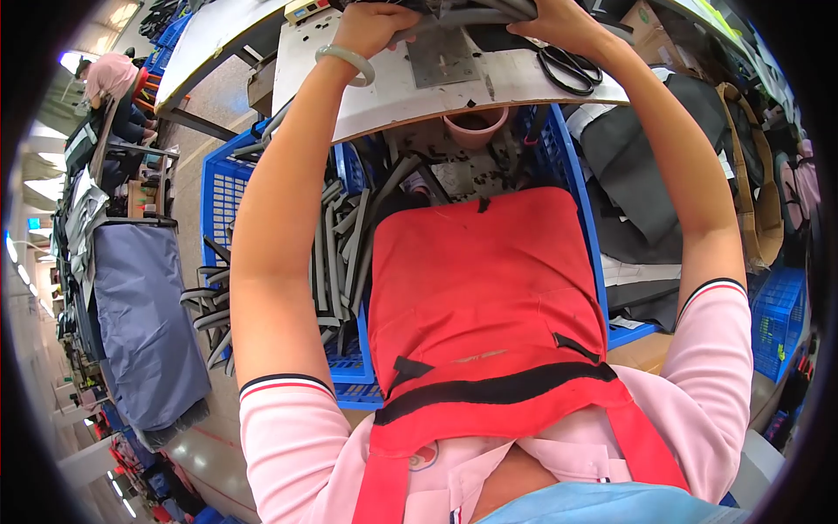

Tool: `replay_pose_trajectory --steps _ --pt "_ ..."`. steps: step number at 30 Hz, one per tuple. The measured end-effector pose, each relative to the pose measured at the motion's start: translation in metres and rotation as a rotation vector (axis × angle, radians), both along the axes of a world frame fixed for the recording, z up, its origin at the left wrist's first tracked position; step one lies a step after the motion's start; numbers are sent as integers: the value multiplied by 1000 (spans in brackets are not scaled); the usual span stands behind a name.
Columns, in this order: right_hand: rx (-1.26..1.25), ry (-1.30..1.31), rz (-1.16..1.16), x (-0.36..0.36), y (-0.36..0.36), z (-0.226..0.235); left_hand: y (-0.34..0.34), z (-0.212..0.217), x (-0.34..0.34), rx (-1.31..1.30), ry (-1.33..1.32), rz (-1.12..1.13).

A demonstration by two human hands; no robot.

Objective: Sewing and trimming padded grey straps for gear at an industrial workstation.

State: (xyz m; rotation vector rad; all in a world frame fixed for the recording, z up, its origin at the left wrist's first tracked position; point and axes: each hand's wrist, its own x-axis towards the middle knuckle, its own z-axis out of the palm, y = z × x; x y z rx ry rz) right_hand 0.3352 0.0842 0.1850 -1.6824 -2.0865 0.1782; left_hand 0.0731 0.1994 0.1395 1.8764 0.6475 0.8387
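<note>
Up at twelve o'clock, the left hand (375, 26) was closed around a grey strip (480, 16) above the white surface (384, 98). At one o'clock the right hand (566, 26) lay against the strip, its fingers partly cut off, so whether they clamped it I could not tell. Black scissors (569, 69) rested near that wrist; other grey strips (339, 249) filled a blue crate (224, 188) toward ten o'clock.

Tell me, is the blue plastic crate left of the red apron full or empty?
The crate isn't empty: long, thin grey strips lie inside. Partly hidden, so I cannot tell how full.
</note>
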Motion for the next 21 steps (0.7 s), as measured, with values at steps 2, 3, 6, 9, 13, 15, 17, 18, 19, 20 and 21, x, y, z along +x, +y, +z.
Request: replay_pose_trajectory --steps 2,3,6,9,13,15,17,18,19,20,21 --pt "68 2 -88 6 -13 4 2 -4 -14 51 -40 23" --pt "134 2 -175 8 -22 5 2 -9 -22 64 128 290" --pt "49 39 -238 35 -83 9 -5 -41 -57 117 316 289" --pt "98 -62 -405 77 -162 -5 -21 -98 -78 184 507 434" --pt "51 -32 -1023 188 -337 -9 -8 -120 -95 143 325 500" --pt "338 -340 -1294 241 -449 -26 -4 -121 -98 249 378 530" --pt "457 -368 -1669 279 -554 -62 -1 -120 -97 305 428 545" --pt "332 -393 -1700 282 -610 -80 -1 -120 -96 385 417 515" --pt "203 -410 -1721 279 -655 -109 -1 -122 -93 375 423 514" --pt "193 -391 -1873 266 -687 -156 -1 -121 -92 402 441 528" --pt "74 -36 -1978 247 -716 -197 -2 -123 -90 447 440 536"
